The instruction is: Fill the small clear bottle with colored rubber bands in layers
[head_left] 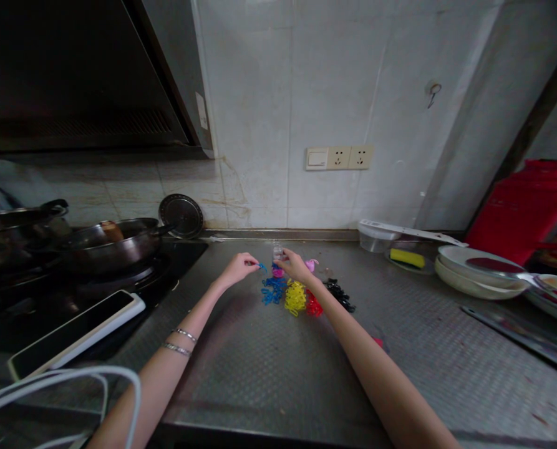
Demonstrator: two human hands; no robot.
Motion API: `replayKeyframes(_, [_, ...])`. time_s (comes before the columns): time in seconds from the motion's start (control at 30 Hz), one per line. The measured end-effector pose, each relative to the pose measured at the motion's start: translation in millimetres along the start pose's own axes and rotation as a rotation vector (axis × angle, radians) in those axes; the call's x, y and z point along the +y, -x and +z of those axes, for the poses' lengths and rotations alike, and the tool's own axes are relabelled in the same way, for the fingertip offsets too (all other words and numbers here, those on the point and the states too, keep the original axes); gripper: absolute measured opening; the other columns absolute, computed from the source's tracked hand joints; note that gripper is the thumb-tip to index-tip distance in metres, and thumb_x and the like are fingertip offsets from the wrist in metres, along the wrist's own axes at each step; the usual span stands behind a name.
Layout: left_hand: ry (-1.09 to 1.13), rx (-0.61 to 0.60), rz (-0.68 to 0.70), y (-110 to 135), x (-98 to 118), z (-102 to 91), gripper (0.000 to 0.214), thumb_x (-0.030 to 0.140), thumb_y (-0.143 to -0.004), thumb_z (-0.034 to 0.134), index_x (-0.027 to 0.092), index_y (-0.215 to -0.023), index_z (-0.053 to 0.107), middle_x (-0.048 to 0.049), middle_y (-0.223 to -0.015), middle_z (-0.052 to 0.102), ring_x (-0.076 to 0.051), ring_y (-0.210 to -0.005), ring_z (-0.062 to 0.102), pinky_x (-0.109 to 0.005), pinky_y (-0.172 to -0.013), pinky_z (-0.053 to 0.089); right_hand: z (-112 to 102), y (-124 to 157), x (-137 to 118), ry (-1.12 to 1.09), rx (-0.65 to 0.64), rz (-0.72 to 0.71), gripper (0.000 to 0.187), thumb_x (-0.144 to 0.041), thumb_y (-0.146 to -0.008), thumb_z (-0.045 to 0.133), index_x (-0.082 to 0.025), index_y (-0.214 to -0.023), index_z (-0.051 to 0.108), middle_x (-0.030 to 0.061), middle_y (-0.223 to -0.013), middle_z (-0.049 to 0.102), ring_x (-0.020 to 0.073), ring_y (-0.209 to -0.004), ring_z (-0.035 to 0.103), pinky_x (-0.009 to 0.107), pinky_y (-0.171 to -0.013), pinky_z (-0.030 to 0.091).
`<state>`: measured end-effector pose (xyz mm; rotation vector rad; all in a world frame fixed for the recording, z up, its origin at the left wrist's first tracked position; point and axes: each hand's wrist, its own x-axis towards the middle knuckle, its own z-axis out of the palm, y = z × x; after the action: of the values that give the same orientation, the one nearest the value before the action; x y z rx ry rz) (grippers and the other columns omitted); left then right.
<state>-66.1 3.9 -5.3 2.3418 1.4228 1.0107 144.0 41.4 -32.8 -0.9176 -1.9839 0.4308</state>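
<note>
My left hand (242,268) is closed in a pinch on a small blue band-like piece (262,267), held just above the counter. My right hand (294,265) has its fingers around a small clear bottle (277,252) with blue and pink at its lower part. Below the hands lie loose piles of small loop-like pieces: a blue pile (273,291), a yellow pile (295,297), a red pile (314,304) and a black pile (340,295). My right forearm partly covers the red and black ones. Behind the right hand shows a pink thing (311,265), its kind unclear.
On the left, a pan (112,246) and a pot stand on the black stove (184,252), with a phone-like device (75,333) and white cables (95,372) nearer me. Stacked bowls (465,284), a yellow sponge (406,258), a knife (516,337) and a red thermos (521,209) occupy the right.
</note>
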Motion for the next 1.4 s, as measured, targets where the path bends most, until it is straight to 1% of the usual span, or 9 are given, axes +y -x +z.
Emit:
replayKeyframes(0.17, [-0.006,0.067,0.003,-18.2,9.4,-12.8,0.020,0.028,-0.068,0.059,0.013,-0.076,0.068,-0.0050,-0.072,0.061,-0.012,-0.064,0.052,-0.023,-0.060,0.039,1.9,-1.1,2.2,0.018,-0.004,0.010,0.027,-0.032,-0.072,0.056,-0.016,-0.094,0.056,0.0053,-0.087,0.062,0.0156,-0.077,0.057,0.027,-0.070,0.044])
replayKeyframes(0.37, [0.017,0.119,0.077,-43.3,33.4,-27.0,0.021,0.029,-0.069,0.058,0.012,-0.077,0.067,-0.0056,-0.075,0.062,-0.013,-0.066,0.053,-0.023,-0.062,0.040,1.5,-0.2,-0.4,-0.004,0.008,0.025,0.031,-0.031,-0.071,0.057,-0.016,-0.098,0.055,0.0056,-0.090,0.062,0.0158,-0.078,0.057,0.028,-0.071,0.044])
replayKeyframes(0.47, [-0.035,0.140,0.102,-55.0,43.8,-32.3,0.020,0.028,-0.068,0.058,0.012,-0.076,0.068,-0.0055,-0.073,0.062,-0.013,-0.066,0.052,-0.024,-0.063,0.039,0.9,0.0,-2.1,-0.012,0.007,0.028,0.030,-0.030,-0.071,0.057,-0.016,-0.097,0.055,0.0053,-0.089,0.062,0.0156,-0.078,0.057,0.027,-0.071,0.044])
replayKeyframes(0.6, [-0.137,0.142,0.116,-65.5,51.2,-34.2,0.019,0.027,-0.069,0.057,0.012,-0.077,0.068,-0.0053,-0.074,0.061,-0.013,-0.066,0.052,-0.023,-0.064,0.039,0.4,0.0,-3.8,-0.024,-0.004,0.009,0.026,-0.030,-0.071,0.056,-0.016,-0.092,0.056,0.0051,-0.088,0.062,0.0152,-0.076,0.057,0.027,-0.070,0.044])
replayKeyframes(0.7, [-0.229,0.106,0.145,-68.5,53.7,-31.1,0.020,0.027,-0.070,0.055,0.014,-0.078,0.068,-0.0054,-0.077,0.061,-0.014,-0.070,0.053,-0.024,-0.067,0.040,0.4,-0.2,-4.2,-0.027,-0.009,0.000,0.025,-0.029,-0.072,0.056,-0.016,-0.093,0.055,0.0047,-0.088,0.062,0.0148,-0.076,0.056,0.026,-0.070,0.044])
replayKeyframes(0.87, [-0.317,0.059,0.124,-69.6,55.7,-24.3,0.020,0.027,-0.070,0.055,0.017,-0.080,0.069,-0.0060,-0.082,0.062,-0.016,-0.077,0.055,-0.024,-0.072,0.041,0.8,-1.0,-3.3,-0.035,-0.007,0.017,0.028,-0.029,-0.071,0.057,-0.016,-0.095,0.055,0.0047,-0.088,0.062,0.0147,-0.076,0.056,0.027,-0.070,0.044])
replayKeyframes(1.13, [-0.305,-0.025,0.152,-74.1,61.3,-22.5,0.022,0.027,-0.070,0.054,0.017,-0.083,0.069,-0.0059,-0.079,0.064,-0.016,-0.074,0.056,-0.025,-0.070,0.041,3.7,-1.4,0.2,-0.016,0.017,0.044,0.032,-0.030,-0.070,0.059,-0.016,-0.098,0.055,0.0061,-0.092,0.062,0.0158,-0.079,0.057,0.028,-0.073,0.044])
replayKeyframes(1.4, [-0.301,-0.019,0.143,-76.5,67.5,-24.6,0.022,0.028,-0.067,0.058,0.016,-0.081,0.069,-0.0052,-0.078,0.063,-0.015,-0.071,0.054,-0.023,-0.066,0.041,3.3,-0.9,-1.0,-0.020,0.006,0.013,0.035,-0.030,-0.071,0.058,-0.016,-0.102,0.053,0.0067,-0.095,0.061,0.0163,-0.083,0.057,0.029,-0.076,0.044])
